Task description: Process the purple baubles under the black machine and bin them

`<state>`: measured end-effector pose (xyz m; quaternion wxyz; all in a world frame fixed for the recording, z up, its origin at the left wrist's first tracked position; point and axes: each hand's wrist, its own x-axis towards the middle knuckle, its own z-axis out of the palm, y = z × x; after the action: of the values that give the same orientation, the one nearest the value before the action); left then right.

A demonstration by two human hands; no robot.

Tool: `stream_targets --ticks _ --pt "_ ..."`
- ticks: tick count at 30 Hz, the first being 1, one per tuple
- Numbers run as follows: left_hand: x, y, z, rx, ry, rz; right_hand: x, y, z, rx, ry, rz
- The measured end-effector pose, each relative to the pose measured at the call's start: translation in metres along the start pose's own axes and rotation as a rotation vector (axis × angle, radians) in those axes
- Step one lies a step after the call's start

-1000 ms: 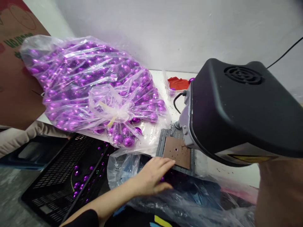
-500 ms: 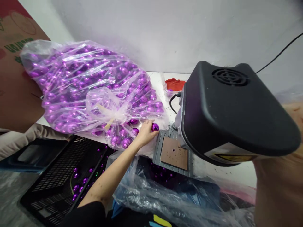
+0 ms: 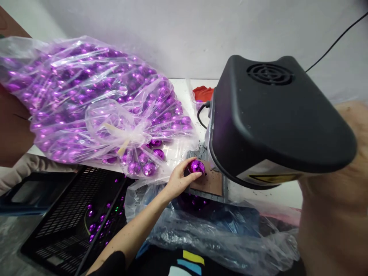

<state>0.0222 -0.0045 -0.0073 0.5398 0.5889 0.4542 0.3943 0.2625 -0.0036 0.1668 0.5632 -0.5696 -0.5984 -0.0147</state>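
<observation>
A shiny purple bauble [image 3: 197, 166] with a faceted surface is pinched between the thumb and fingers of my left hand [image 3: 179, 179]. It is over the brown square board [image 3: 208, 186], beside the small dark hole in it. This board lies on the grey slotted metal base [image 3: 225, 189] of a machine. The machine's black housing [image 3: 276, 122], with a round vent and a yellow warning label, stands just right of the bauble. My right hand [image 3: 350, 115] is close to the camera at the housing's far right side; its fingers are hidden behind the housing.
A tied clear bag [image 3: 94, 88] full of purple baubles covers the table's left. Several loose baubles [image 3: 158, 154] lie by its neck. A black crate [image 3: 61, 207] with baubles stands below left. Clear plastic sheeting [image 3: 218, 237] hangs in front. A red cloth [image 3: 202, 94] lies behind.
My left hand has moved the bauble right, from the base's left edge to over the brown board. The whole view has shifted a little. My right hand stays by the housing.
</observation>
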Motion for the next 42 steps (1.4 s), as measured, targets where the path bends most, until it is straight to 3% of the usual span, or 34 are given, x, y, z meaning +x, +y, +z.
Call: stream_targets --ticks 3,12,22,30,36,42 --pt "0.003 -0.010 0.006 0.100 0.013 0.034 0.003 -0.001 0.001 0.140 0.023 0.033" --pt "0.001 -0.020 0.022 0.171 0.047 0.084 0.003 -0.007 0.002 0.094 0.044 0.057" --pt "0.000 -0.024 0.012 0.122 0.133 0.083 0.000 -0.011 0.002 0.053 0.040 0.044" --pt "-0.001 -0.023 0.024 0.304 0.053 0.214 0.000 -0.011 0.003 0.045 0.050 0.060" --pt "0.001 -0.006 0.031 0.561 -0.063 0.337 0.000 -0.013 0.001 0.045 0.040 0.051" --pt "0.003 0.005 0.034 0.641 -0.111 0.276 0.002 -0.013 0.003 0.063 0.035 0.010"
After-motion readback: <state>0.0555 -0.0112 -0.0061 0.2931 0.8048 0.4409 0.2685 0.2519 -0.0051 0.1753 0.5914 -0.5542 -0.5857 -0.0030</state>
